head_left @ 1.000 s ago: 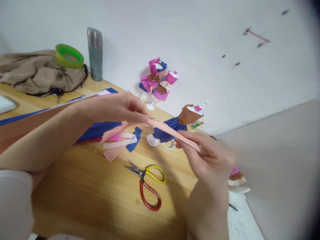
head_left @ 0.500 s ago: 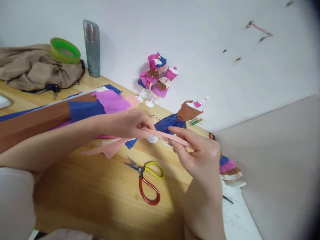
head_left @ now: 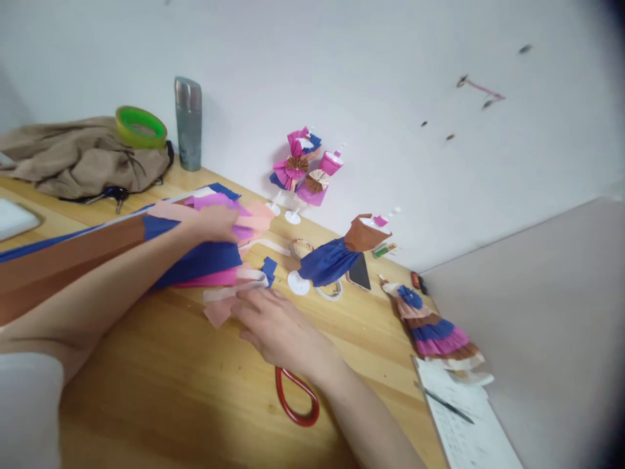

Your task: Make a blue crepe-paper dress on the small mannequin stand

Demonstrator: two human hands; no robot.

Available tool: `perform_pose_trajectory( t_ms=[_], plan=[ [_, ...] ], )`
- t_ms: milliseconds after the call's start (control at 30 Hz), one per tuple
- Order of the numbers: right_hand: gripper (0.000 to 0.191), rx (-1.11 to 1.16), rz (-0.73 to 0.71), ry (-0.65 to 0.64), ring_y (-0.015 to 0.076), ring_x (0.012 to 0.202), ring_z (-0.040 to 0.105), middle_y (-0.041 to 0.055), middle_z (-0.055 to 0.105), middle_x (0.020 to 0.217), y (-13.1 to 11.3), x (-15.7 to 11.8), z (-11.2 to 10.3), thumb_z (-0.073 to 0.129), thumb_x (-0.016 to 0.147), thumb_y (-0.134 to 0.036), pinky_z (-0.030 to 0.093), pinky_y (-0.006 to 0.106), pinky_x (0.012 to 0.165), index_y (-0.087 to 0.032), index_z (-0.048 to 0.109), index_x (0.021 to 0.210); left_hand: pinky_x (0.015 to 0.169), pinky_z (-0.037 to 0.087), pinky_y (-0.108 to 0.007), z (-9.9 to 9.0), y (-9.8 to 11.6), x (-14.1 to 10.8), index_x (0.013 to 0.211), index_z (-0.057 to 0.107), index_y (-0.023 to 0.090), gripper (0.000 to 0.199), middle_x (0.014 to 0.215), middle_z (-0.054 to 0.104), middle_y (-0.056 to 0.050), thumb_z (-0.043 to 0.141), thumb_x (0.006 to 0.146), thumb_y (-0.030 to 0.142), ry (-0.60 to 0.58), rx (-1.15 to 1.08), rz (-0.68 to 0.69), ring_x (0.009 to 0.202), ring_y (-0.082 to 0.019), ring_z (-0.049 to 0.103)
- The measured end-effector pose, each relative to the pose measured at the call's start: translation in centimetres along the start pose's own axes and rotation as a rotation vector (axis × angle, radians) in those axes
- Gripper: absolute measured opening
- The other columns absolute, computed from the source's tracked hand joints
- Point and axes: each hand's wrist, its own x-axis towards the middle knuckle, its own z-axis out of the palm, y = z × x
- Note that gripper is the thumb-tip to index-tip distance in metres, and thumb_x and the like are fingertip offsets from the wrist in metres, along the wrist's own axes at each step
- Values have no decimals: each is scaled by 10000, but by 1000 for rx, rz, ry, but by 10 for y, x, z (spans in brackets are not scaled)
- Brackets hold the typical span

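My left hand is over the purple crepe paper on the pile, its fingers blurred and partly lost against the paper. A peach paper piece lies across the pile beside my left wrist. I cannot tell if the left fingers grip anything. My right hand is low over the table, fingers stretched out and thumb apart, fingertips at the peach scrap and a curled white strip. Under the right hand are scissors, with just the red handle showing.
Ahead stands a doll-sized form in a brown top and blue skirt, with a phone behind. Two more dressed forms stand by the wall. A layered dress and written sheet lie right; a bottle and tape are left.
Both hands have left the middle, where they held a folded peach strip. My left hand moved onto the paper pile, where a peach piece now lies. My right hand moved left to the scraps, covering the scissors.
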Motion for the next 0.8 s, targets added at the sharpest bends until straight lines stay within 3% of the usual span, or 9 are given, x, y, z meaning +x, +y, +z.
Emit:
perform_pose_trajectory(
  t_ms=[100, 233, 333, 433, 567, 667, 800],
  plan=[
    [225, -23, 24, -96, 268, 1101, 622, 111, 659, 1177, -1, 3, 4, 641, 916, -237, 503, 395, 951, -142, 661, 1119, 801, 504, -399, 27, 10, 5, 1074, 717, 50, 373, 1067, 721, -242, 632, 847, 334, -64, 91, -66, 985, -361, 676],
    [164, -25, 25, -142, 240, 1040, 631, 96, 672, 1077, 2, 1, 5, 587, 933, -177, 503, 371, 895, -144, 656, 1078, 818, 521, -417, 43, 32, 4, 1039, 706, 41, 277, 1043, 716, -240, 462, 939, 126, -50, 139, -109, 1015, -338, 684],
    [139, -37, 23, -161, 230, 1008, 636, 95, 675, 1057, 4, 0, 9, 563, 932, -146, 500, 360, 871, -145, 657, 1035, 861, 545, -424, 51, 43, 2, 1113, 666, 83, 237, 1112, 689, -166, 542, 963, 217, -54, 162, -121, 1039, -268, 664],
    [128, -29, 14, -167, 232, 1001, 638, 91, 675, 1058, 4, 0, 12, 561, 933, -154, 499, 357, 850, -152, 656, 1019, 890, 559, -445, 52, 44, 3, 1225, 609, 145, 353, 1215, 638, -107, 620, 936, 348, -59, 166, -132, 1051, -229, 642],
    [149, 9, 24, -167, 221, 996, 640, 92, 680, 1075, 3, 0, 11, 544, 931, -129, 489, 347, 840, -160, 662, 1017, 833, 517, -388, 30, 30, 9, 969, 711, 56, 221, 991, 718, -210, 497, 943, 107, -37, 134, -158, 1012, -300, 677],
    [154, 21, 19, -181, 217, 993, 640, 91, 685, 1073, 5, 0, 9, 538, 933, -117, 482, 340, 835, -156, 663, 1015, 811, 471, -378, -2, 7, 13, 1025, 712, 37, 300, 1059, 708, -259, 434, 912, 52, 4, 113, -202, 1047, -336, 658],
    [126, 14, 20, -194, 211, 934, 641, 93, 693, 1007, 7, 1, 9, 551, 942, -146, 468, 332, 787, -143, 669, 988, 745, 399, -340, -41, -32, 13, 1057, 704, 24, 312, 997, 706, -217, 460, 892, 125, 66, 50, -224, 925, -273, 608]
  ],
)
